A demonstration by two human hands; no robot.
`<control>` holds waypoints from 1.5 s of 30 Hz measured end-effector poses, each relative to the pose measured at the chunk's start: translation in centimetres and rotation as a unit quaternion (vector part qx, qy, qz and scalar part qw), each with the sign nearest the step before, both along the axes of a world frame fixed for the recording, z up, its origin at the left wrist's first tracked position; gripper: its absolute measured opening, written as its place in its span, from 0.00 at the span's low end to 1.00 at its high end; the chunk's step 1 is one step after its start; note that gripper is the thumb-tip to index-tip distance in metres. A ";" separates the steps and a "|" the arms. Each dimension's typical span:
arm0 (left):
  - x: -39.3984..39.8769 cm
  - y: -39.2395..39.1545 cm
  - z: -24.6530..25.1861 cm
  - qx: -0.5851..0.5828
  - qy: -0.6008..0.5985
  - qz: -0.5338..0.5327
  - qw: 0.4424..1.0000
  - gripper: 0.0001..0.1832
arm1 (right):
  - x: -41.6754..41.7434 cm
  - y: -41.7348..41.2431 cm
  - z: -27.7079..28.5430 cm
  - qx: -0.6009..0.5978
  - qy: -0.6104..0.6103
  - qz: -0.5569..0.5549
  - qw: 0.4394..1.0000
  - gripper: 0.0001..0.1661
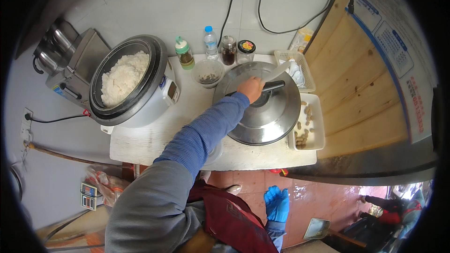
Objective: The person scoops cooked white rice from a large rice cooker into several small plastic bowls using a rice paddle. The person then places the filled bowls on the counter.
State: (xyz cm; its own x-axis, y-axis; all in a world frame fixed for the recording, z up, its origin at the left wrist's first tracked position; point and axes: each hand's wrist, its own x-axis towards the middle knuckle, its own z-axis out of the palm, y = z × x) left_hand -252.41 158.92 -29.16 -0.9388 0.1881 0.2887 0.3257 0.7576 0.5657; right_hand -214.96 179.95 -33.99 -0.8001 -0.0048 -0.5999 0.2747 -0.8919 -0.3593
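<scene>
My left hand (pixel 250 89), bare below a blue striped sleeve cover, grips a white plastic paddle (pixel 276 71) whose blade points up and right. It is over a round steel lid (pixel 258 123), beside the lid's black bar handle (pixel 274 85); whether it also touches that handle I cannot tell. My right hand (pixel 276 202), in a blue glove, hangs below the table edge with fingers loosely curled and nothing visible in it. At left stands an uncovered rice cooker (pixel 147 109) heaped with cooked white rice (pixel 124 77).
Along the wall are a squeeze bottle (pixel 184 56), a water bottle (pixel 211 44), jars (pixel 228 51) and a bowl (pixel 208 73). Right of the lid stand a basket of white spoons (pixel 309 73) and a peanut tray (pixel 318 126). A wooden panel (pixel 358 88) borders the table (pixel 147 144). Another person (pixel 390 211) is farther off.
</scene>
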 end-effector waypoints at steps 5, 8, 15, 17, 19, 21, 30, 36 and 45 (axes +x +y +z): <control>2.3 -4.4 1.6 0.027 0.088 -0.007 0.996 0.11 | -0.3 -1.4 -0.9 0.019 -0.038 -0.022 0.999 0.26; 7.1 -9.8 2.6 0.044 0.063 0.029 0.997 0.15 | -1.6 -3.2 -0.4 0.025 -0.025 0.018 0.999 0.25; 18.4 -18.8 -3.0 -0.107 -0.171 0.083 0.976 0.19 | -5.9 -5.9 -4.0 0.103 -0.019 0.147 0.984 0.27; 19.9 -19.1 -3.5 -0.093 -0.190 0.086 0.974 0.17 | -7.6 -6.2 -5.9 0.120 -0.011 0.181 0.976 0.25; 20.6 -19.4 -4.5 -0.077 -0.191 0.112 0.972 0.14 | -9.7 -6.9 -7.1 0.144 -0.007 0.222 0.964 0.24; 21.0 -19.8 -5.8 -0.055 -0.157 0.124 0.978 0.11 | -11.2 -8.1 -7.0 0.172 -0.014 0.229 0.958 0.22; 21.4 -19.9 -5.0 -0.079 -0.164 0.084 0.980 0.08 | -14.7 -10.0 -4.7 0.105 0.045 0.265 0.958 0.26; 21.8 -17.8 -1.6 -0.019 -0.133 -0.028 0.991 0.09 | -18.9 -11.8 0.8 0.193 0.080 0.282 0.936 0.26; 24.9 -12.9 3.0 0.031 -0.090 -0.123 0.988 0.09 | -17.4 -13.8 -0.1 0.026 0.065 0.357 0.932 0.26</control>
